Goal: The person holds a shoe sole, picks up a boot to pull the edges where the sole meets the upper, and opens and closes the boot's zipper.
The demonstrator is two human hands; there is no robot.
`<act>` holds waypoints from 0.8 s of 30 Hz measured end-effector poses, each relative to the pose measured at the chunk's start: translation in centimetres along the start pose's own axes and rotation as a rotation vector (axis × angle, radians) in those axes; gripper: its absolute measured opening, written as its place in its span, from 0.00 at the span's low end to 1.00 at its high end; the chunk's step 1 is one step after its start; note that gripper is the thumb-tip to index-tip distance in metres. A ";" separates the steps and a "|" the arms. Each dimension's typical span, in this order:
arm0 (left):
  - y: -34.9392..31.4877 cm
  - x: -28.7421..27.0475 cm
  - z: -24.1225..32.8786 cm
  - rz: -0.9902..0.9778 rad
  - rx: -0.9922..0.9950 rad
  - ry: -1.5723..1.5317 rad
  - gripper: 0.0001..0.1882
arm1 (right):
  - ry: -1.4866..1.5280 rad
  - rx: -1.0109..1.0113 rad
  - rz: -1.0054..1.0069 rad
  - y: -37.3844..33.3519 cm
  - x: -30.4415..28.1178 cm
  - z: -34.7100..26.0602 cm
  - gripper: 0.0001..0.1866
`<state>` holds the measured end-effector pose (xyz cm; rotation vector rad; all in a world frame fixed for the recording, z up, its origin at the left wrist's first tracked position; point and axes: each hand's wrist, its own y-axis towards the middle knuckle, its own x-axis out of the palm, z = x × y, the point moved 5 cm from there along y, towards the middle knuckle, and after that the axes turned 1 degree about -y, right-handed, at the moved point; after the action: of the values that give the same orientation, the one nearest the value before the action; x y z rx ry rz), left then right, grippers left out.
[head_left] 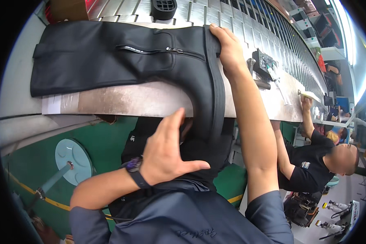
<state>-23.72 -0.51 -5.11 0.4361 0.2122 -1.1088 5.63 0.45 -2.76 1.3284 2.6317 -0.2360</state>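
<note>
A tall black boot (97,57) lies on its side across the work ledge, its shaft to the left and its sole to the right. The toe points toward me, past the ledge's near edge at my lap. A zip with a long strap runs along the ankle. My right hand (231,49) grips the heel end, fingertips over the sole's far edge. Beside the toe, my left hand (164,152) is raised with fingers stretched and thumb spread, holding nothing; a dark watch (134,164) is on that wrist. Part of the toe blends into my dark clothing.
Metal conveyor slats (207,16) run beyond the ledge (122,99). Right of the boot lie a black block (264,63), a tool with a dark handle (262,84) and a slim white tube (281,87). A co-worker (309,166) sits at right. A pale blue round stool (75,156) stands at left.
</note>
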 end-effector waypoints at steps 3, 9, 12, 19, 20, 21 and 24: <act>-0.7 1.5 0.5 0.087 0.099 0.105 0.74 | 0.153 0.005 -0.019 -1.4 -0.5 -0.6 0.23; -2.9 -0.3 0.4 -0.036 0.334 -0.007 0.63 | 0.490 -0.151 0.045 -7.9 -5.3 -1.0 0.17; -4.1 -4.7 1.2 -0.073 0.557 -0.108 0.61 | 0.721 -0.210 0.052 -13.1 -6.3 -3.0 0.29; -3.3 -12.2 5.4 0.583 0.438 -0.959 0.60 | 0.815 0.113 -0.463 -16.9 -4.4 2.1 0.54; -3.0 -13.8 4.3 0.483 0.306 -0.921 0.60 | 0.817 0.169 -0.387 -17.5 -3.9 3.3 0.53; -3.3 -15.0 3.3 0.396 0.166 -0.869 0.60 | 0.822 0.232 -0.323 -18.0 -3.1 4.3 0.53; -4.2 -15.9 -0.2 0.433 0.198 -0.830 0.44 | 0.643 0.301 -0.609 -19.6 0.5 6.4 0.59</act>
<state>-34.47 11.01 -0.23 0.1530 -0.6980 -0.8033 -9.88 -12.03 -7.94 0.6848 3.6309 -0.3407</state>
